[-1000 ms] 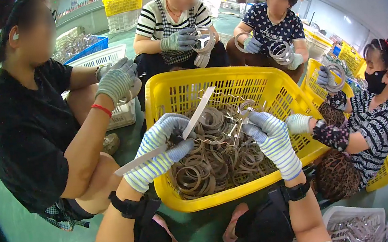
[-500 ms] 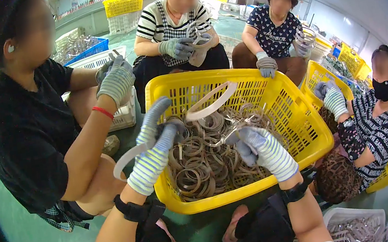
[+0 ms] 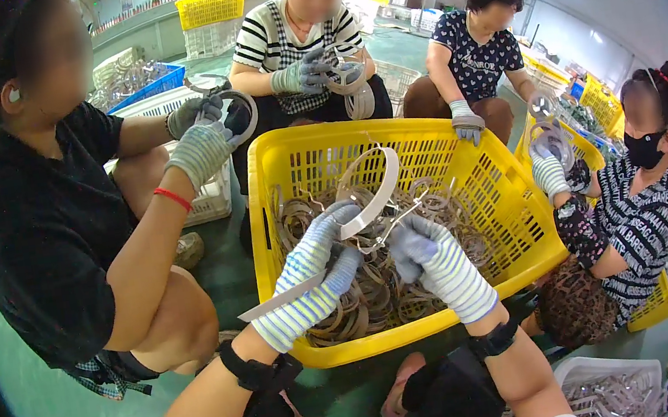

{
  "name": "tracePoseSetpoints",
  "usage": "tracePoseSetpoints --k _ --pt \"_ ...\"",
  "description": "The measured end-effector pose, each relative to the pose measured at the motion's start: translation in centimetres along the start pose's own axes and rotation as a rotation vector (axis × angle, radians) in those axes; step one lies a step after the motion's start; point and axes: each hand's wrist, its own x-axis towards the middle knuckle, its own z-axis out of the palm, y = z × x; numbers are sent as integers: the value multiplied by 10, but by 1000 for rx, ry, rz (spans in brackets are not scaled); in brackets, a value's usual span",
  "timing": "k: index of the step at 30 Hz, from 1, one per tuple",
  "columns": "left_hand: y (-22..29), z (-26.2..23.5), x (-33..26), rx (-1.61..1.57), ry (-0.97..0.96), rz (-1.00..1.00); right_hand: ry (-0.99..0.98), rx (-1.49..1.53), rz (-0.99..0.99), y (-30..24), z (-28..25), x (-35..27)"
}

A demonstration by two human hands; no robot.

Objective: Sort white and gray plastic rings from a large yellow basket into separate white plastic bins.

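Observation:
My gloved left hand [image 3: 317,257] is closed on a wide flat metal band bent into a ring [image 3: 382,189], which stands up over the yellow basket. A flat metal strip [image 3: 282,298] also sticks out from under this hand toward my wrist. Close beside it, my gloved right hand [image 3: 433,256] pinches a thin shiny metal rod piece [image 3: 395,224] near the band's lower end. Whether rod and band are joined I cannot tell. Below both hands lies a heap of metal rings [image 3: 353,317] in the yellow basket [image 3: 419,341].
Several co-workers sit around the basket. On the left, a person's gloved hands [image 3: 203,141] hold a ring; across from me another person's gloved hands [image 3: 312,75] hold rings. A white crate of metal parts [image 3: 612,366] stands at lower right. Blue and yellow crates are behind.
My left hand has moved right and down, next to my right hand. It now grips the upright ring, and the strip at its wrist lies lower. The left co-worker's hands now show a ring.

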Motion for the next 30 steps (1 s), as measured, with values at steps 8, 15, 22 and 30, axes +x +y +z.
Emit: tracePoseSetpoints --k 8,15,22,30 --pt "5 -13 1 -249 286 -206 66 -390 -138 -8 1 -8" --pt "14 -8 0 -215 231 9 -99 -151 21 -2 6 -13" --pt "5 7 0 98 372 -54 0 -118 -29 13 19 -15" --pt "25 3 -3 58 333 85 177 -218 -199 21 19 -10"
